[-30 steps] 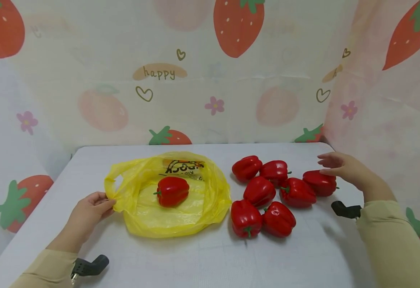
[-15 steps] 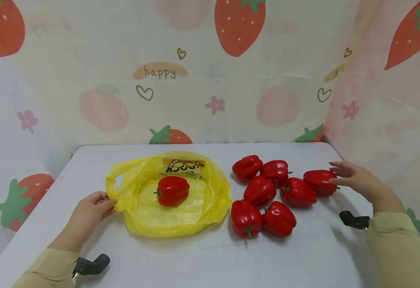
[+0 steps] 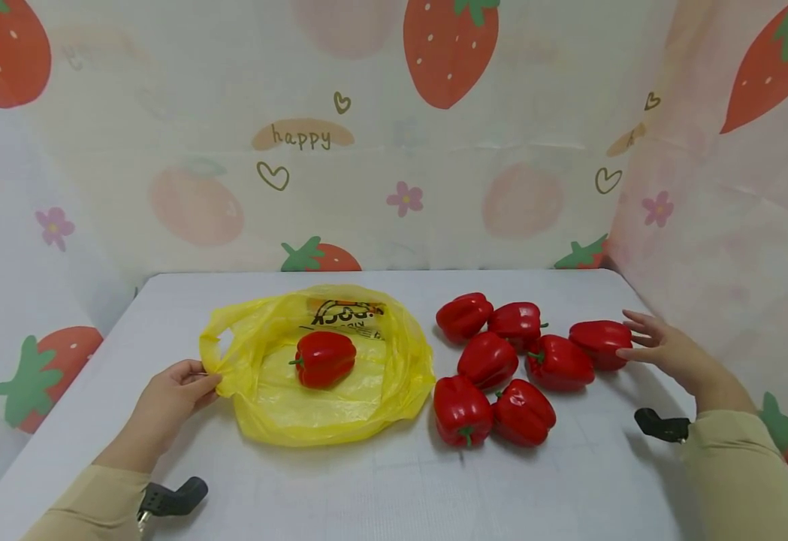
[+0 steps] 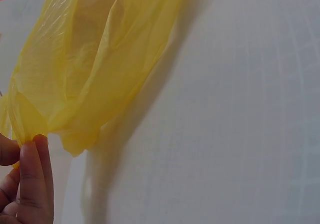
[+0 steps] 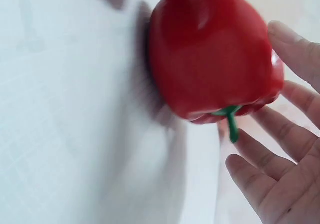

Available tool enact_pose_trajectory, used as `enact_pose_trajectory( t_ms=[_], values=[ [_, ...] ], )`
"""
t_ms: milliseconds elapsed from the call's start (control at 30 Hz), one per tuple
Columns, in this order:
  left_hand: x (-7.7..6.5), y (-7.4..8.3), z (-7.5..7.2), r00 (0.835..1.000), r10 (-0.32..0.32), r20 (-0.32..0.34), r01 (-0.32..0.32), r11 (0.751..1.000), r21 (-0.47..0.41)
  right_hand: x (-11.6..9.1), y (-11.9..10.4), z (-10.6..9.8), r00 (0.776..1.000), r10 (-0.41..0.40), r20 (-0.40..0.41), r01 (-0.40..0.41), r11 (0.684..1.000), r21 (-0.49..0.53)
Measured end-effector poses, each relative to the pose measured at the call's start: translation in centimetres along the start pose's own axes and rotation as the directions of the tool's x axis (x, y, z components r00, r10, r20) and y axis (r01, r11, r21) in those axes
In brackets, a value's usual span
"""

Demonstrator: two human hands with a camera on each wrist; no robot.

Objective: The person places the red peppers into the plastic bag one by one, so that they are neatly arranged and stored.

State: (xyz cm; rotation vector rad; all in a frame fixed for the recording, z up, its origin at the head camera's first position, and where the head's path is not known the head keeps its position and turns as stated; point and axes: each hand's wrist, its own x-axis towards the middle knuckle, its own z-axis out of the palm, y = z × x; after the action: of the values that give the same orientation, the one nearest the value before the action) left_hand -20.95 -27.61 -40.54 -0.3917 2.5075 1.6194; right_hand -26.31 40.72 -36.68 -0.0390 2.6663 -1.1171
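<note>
Left hand (image 3: 170, 394), grip pinched on the handle of a yellow plastic bag (image 3: 407, 368), at the bag's left side. Bag's lying on the white desk (image 3: 339, 492), mouth spread wide, dark lettering on its inner far wall. One red bell pepper inside (image 3: 326, 360), on its side, green stem pointing left.

Right hand (image 3: 677, 357) at the far right: grip loose, fingers spread, grasping nothing. It's right beside the rightmost pepper (image 3: 600, 344), thumb and fingers about its stem end; can't tell from here whether any fingertip touches. That pepper sits on the desk, up against the neighbouring pepper (image 3: 560, 364).

Seven peppers outside the bag in all, clustered right of it, two of them nearest me at the front (image 3: 463, 411).

Beige sleeves (image 3: 738, 473) on both arms, black mount (image 3: 176, 496) at each wrist. Strawberry-print backdrop (image 3: 366, 195) behind.
</note>
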Motion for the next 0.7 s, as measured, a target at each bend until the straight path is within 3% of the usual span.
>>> enact_pose_trajectory(
  t_ms=[433, 700],
  values=[
    [0.1, 0.1, 0.0, 1.000, -0.010, 0.013, 0.011, 1.000, -0.006, 0.4, 1.2, 0.9, 1.000, 0.001, -0.025, 0.001, 0.997, 0.075],
    [0.0, 0.2, 0.1, 1.000, -0.021, 0.004, 0.021, 1.000, -0.003, 0.3, 1.5, 1.0, 0.999, 0.043, -0.016, -0.042, 0.996, 0.083]
  ],
)
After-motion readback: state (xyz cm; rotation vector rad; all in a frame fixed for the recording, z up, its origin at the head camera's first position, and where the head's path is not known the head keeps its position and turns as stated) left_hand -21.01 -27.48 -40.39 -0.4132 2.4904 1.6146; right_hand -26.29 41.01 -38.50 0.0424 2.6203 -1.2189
